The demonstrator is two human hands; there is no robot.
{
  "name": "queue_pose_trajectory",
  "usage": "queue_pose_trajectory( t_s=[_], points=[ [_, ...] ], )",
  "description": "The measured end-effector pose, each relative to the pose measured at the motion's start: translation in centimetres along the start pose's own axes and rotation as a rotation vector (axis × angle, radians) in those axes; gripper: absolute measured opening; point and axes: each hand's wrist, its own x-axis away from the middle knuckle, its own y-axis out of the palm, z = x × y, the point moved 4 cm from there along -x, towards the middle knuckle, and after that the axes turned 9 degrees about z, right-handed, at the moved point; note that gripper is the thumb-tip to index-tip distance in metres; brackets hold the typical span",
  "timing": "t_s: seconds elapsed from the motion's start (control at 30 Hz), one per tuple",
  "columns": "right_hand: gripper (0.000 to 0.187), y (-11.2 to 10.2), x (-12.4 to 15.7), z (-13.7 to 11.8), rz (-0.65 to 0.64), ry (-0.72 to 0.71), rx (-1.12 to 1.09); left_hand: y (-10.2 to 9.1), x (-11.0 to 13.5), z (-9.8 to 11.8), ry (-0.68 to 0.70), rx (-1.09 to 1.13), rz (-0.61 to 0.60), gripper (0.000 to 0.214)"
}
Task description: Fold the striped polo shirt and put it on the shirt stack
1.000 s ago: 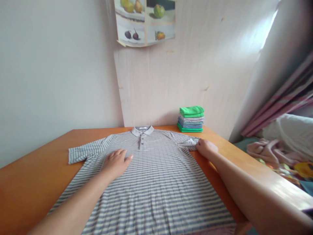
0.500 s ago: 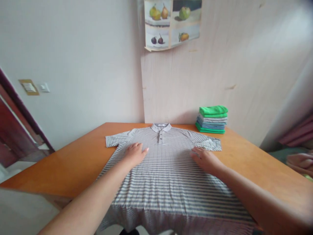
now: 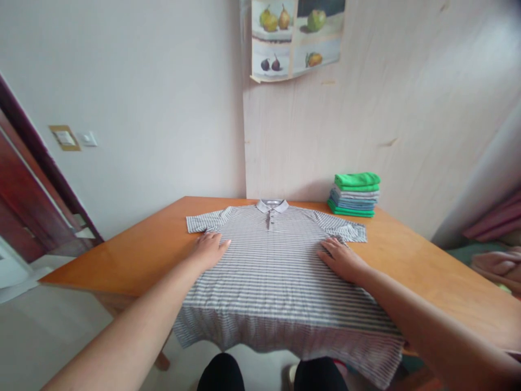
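Closest to me, below the forearms, I see dark-clad knees [image 3: 222, 374] and the hem [image 3: 285, 331] of the striped polo shirt [image 3: 277, 271] hanging over the near edge of the orange table [image 3: 134, 255]. The shirt lies face up and spread flat. Its long axis runs straight away from me, hem near and collar far, so each side edge lies outward of a hand. My left hand [image 3: 209, 251] rests palm down on the shirt's left flank, just below the left sleeve [image 3: 205, 221] and close to the edge of the cloth. Its fingers are spread and flat, gripping nothing. My right hand [image 3: 342, 260] mirrors it on the right flank, just below the right sleeve [image 3: 345, 231], also flat and spread, with nothing pinched that I can see. The two hands sit about level, one on each side of the button placket, so neither is clearly nearer the middle. Each is nearest its own sleeve, and the sleeves stick out sideways, across the long axis. Farther on, the collar [image 3: 272, 205] lies near the table's back edge by the wall. To its right, apart from the shirt, stands a stack of folded clothes [image 3: 355, 194] with a green one on top. Above hangs a fruit poster [image 3: 297, 38], and a light switch [image 3: 87, 139] sits on the left wall.
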Motion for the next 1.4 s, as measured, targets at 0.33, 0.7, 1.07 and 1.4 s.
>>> queue_pose_trajectory(
  t_s=[0.33, 0.7, 1.07, 1.4],
  points=[
    [0.066, -0.4, 3.6, -1.6, 0.007, 0.015, -0.027, -1.1, 5.2, -0.5, 0.008, 0.07, -0.025, 0.071],
    [0.068, -1.4, 4.7, -1.6, 0.017, 0.011, -0.021, -1.8, 6.8, -1.2, 0.063, 0.073, -0.099, 0.076],
    [0.07, -2.5, 7.1, -2.7, 0.033, -0.001, -0.034, -1.7, 7.0, -1.6, 0.062, 0.061, -0.146, 0.08],
    [0.069, -2.7, 8.1, -1.5, 0.013, 0.006, -0.055, -1.5, 7.1, -2.0, 0.051, 0.064, -0.148, 0.08]
  ],
)
